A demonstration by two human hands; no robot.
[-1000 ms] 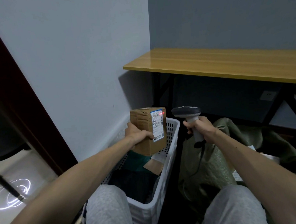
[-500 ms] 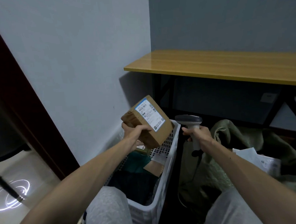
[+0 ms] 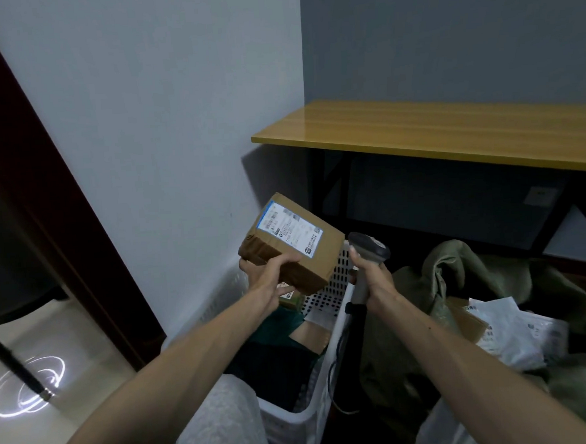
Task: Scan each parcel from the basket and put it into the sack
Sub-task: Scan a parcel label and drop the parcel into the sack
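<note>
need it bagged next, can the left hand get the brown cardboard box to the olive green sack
Probably yes, though the right hand, gripping the grey scanner, sits between the box and the sack's mouth.

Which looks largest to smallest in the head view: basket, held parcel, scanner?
Largest: white basket, though legs and arms hide part.
Next: cardboard parcel held in the left hand.
Smallest: scanner, partly covered by the right hand.
</note>
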